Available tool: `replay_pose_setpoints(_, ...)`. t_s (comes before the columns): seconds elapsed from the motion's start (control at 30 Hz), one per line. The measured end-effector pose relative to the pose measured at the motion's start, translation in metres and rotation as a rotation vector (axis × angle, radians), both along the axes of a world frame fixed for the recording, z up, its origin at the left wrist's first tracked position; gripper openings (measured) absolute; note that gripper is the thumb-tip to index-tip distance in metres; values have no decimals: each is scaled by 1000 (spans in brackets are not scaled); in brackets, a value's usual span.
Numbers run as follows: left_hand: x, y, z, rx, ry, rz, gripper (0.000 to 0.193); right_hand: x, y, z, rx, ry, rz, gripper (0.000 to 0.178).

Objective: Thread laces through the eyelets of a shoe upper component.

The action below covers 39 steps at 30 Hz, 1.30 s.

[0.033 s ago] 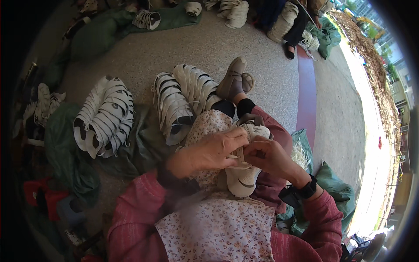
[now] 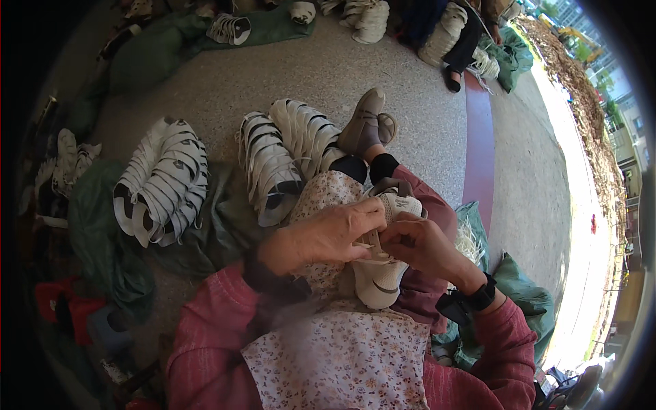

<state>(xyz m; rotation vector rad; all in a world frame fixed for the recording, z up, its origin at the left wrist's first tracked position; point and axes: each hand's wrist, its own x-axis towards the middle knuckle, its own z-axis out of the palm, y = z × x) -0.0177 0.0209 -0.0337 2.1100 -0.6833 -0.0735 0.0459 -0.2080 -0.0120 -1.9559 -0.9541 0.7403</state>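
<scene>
A pale cream shoe upper (image 2: 379,283) rests on my lap, its rounded toe toward me and its dark-lined collar pointing away. Over its lacing area my left hand (image 2: 342,229) bends inward, thumb and fingers closed on a thin pale shoelace (image 2: 364,246). Opposite it, my right hand (image 2: 417,239) pinches at the same lacing, fingertips together on the lace. The two hands almost touch above the shoe's middle. Fingers hide most of the eyelets and the lace's path.
Nested rows of pale shoe uppers (image 2: 164,181) lie to the left, with more stacked uppers (image 2: 263,164) beside my legs. Green sacks (image 2: 109,232) spread at left; another green sack (image 2: 523,294) lies at right, near white laces (image 2: 468,242). People sit among uppers at the far side.
</scene>
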Motion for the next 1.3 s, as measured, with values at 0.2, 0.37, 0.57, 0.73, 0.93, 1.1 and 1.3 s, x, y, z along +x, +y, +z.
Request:
replay_pose_setpoints(0.2, 9, 1, -8, -108, 24, -75, 30, 3, 4, 3, -81, 54, 11, 16)
replay_pose_setpoints(0.37, 6, 0, -19, -176, -3, -29, 28, 6, 8, 8, -160, 32, 37, 18)
replay_pose_setpoints(0.57, 11, -1, -27, -247, -17, -33, 26, 11, 7, -4, -51, -18, 150, 10)
replay_pose_setpoints(0.73, 9, -3, -16, -224, 229, -56, 23, 33, 3, 32, -163, -654, -72, 6)
replay_pose_setpoints(0.93, 2, -21, -4, -161, 167, 37, 23, 77, -32, 57, 130, 407, -475, 18)
replay_pose_setpoints(1.1, 7, -26, -6, -154, 271, 65, 23, 66, -11, 40, 725, 1088, -572, 19)
replay_pose_setpoints(1.3, 13, -14, -1, -281, 601, -53, 21, 164, -96, 38, 1099, 1170, -760, 27)
